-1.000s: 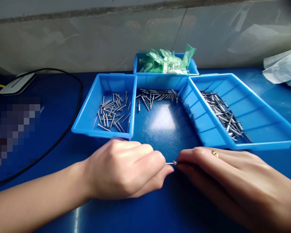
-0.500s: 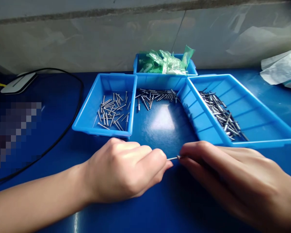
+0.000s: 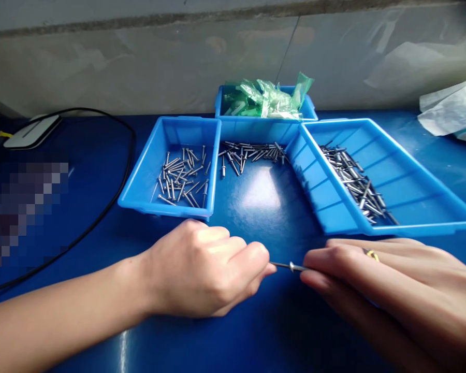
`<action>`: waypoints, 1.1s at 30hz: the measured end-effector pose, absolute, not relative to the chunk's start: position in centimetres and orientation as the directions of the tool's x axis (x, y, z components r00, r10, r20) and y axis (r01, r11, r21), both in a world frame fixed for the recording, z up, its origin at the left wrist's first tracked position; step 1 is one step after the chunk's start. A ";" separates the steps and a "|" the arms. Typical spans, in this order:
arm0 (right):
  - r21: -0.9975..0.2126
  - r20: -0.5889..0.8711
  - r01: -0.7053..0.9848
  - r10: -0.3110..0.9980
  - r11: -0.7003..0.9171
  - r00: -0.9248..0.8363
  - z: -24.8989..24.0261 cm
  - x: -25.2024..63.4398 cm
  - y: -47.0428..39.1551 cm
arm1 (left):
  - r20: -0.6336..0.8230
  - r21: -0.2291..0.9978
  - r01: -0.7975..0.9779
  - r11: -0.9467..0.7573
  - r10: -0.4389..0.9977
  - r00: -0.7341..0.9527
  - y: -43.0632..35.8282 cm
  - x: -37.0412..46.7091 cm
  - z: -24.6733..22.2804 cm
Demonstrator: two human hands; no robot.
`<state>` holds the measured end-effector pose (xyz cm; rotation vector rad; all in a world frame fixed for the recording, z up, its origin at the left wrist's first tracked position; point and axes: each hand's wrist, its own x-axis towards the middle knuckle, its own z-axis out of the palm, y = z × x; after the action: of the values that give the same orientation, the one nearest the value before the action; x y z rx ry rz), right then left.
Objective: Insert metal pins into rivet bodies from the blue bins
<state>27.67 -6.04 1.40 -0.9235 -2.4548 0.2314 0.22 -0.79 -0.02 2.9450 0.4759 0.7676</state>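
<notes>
Head view, blue bench [image 3: 81, 207].

A thin metal rivet [image 3: 289, 266] is held just above the bench near its front edge, at the middle, between the two hands. The pin end is pinched in the grip of the left hand [image 3: 205, 269], thumb and forefinger pressed together on it, the other fingers curled into a loose fist. The head end is pinched in the grip of the right hand [image 3: 388, 290], fingertips closed on it, the remaining fingers laid long and flat. A gold ring [image 3: 370, 254] is seen on one right finger. The rivet lies nearly level, its collar showing in the gap between the two grips.

Behind the hands, three blue trays are set toward the back edge:
- left tray [image 3: 140, 176], holding scattered short screws [image 3: 180, 178];
- right tray [image 3: 423, 181], larger, set at an angle, with a heap of long rivets [image 3: 353, 181] along its left side;
- back tray [image 3: 256, 129], touching the other two, filled with green plastic bags [image 3: 267, 98].

A loose pile of rivets [image 3: 250, 153] lies on the bare bench between the left and right trays, against the front wall of the back tray.

At the left back corner a white flat device [image 3: 31, 130] is noted, with a black cable [image 3: 112, 197] curving toward the front left. A pixelated patch covers part of the left edge. At the right back corner, crumpled white plastic [image 3: 454, 111] is seen.
</notes>
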 end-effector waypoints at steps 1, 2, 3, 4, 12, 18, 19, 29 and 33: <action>-0.329 0.384 0.572 0.660 0.752 -0.646 1.4 27.7 -5.9 | 0.479 0.138 0.279 -0.950 0.310 0.821 -0.8 0.2 0.1; -0.338 0.371 0.564 0.658 0.753 -0.655 1.3 27.6 -5.7 | 0.493 0.141 0.277 -0.951 0.310 0.813 -0.8 0.2 0.2; -0.348 0.363 0.552 0.652 0.758 -0.666 1.3 27.6 -5.5 | 0.506 0.149 0.274 -0.950 0.311 0.805 -0.8 0.2 0.3; -0.354 0.345 0.538 0.642 0.765 -0.685 1.2 27.5 -5.3 | 0.518 0.156 0.270 -0.950 0.311 0.797 -0.8 0.1 0.4; -0.405 0.298 0.499 0.626 0.766 -0.720 1.1 26.9 -4.8 | 0.538 0.182 0.246 -0.952 0.306 0.785 -0.5 -0.4 0.7; -0.435 0.301 0.485 0.630 0.759 -0.716 1.6 26.4 -4.9 | 0.552 0.275 0.202 -0.940 0.326 0.768 -0.7 -0.1 -0.4; -0.450 0.295 0.489 0.641 0.747 -0.708 1.6 26.2 -4.9 | 0.568 0.293 0.199 -0.935 0.338 0.751 -0.8 0.0 -0.6; -0.349 0.362 0.543 0.644 0.764 -0.674 1.0 26.3 -5.1 | 0.562 0.206 0.168 -0.964 0.257 0.786 -0.8 0.1 0.4; -0.418 0.302 0.537 0.669 0.733 -0.679 0.8 26.5 -5.4 | 0.530 0.179 0.256 -0.950 0.312 0.788 -0.9 0.1 0.2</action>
<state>26.54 -5.36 0.83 -0.9211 -2.4977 0.4121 0.09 -0.95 0.25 2.8777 0.4584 0.8789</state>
